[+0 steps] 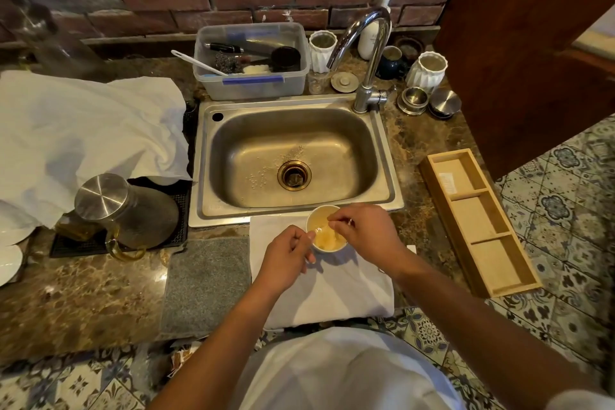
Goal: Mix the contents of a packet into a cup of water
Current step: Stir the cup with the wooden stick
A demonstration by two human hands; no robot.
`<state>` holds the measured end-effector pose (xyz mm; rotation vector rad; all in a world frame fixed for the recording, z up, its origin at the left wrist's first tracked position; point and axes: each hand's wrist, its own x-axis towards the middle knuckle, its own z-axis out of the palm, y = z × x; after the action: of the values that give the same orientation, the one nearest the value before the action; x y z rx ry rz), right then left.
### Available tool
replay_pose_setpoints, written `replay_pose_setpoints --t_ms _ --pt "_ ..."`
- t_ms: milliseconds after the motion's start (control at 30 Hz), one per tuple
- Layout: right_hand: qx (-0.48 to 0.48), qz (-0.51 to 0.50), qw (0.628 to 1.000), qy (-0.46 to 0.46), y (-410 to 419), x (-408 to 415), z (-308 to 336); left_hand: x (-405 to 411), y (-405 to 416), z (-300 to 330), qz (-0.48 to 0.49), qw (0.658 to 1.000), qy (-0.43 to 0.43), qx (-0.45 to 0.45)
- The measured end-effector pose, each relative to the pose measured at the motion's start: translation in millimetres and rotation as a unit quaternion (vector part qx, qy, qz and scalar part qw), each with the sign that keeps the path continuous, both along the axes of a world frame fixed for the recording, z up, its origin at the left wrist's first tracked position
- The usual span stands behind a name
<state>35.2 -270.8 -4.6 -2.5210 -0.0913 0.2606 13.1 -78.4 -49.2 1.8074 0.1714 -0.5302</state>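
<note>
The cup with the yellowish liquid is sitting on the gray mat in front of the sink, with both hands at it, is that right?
Not quite. The head view shows the cup on the white cloth, right of the gray mat. It is in front of the sink, with the left hand and right hand at it.

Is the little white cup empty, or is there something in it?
Not empty. The white cup stands upright on the white cloth and holds a pale yellowish liquid, visible through its open top.

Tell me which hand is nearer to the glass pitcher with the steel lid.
Left. The left hand sits at the cup's left edge, on the pitcher's side. The right hand reaches over the cup from its right, farther away.
</note>
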Motion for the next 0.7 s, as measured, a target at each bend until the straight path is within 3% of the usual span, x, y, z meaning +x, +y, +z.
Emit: replay_pose_setpoints --t_ms 133,367,467,700 --pt "-0.115 0.035 0.990 -0.077 -2 8 9 -1 1 2 -0.002 1.000 0.001 0.015" --pt "-0.354 0.203 0.912 0.026 17 14 27 0 -1 1 -0.018 1.000 0.002 0.005" --pt "-0.378 0.232 0.895 0.041 33 12 28 1 -2 0 -0.022 1.000 -0.003 0.009" --pt "-0.373 0.199 0.904 0.060 48 17 35 3 -2 5 -0.021 1.000 0.003 0.002"
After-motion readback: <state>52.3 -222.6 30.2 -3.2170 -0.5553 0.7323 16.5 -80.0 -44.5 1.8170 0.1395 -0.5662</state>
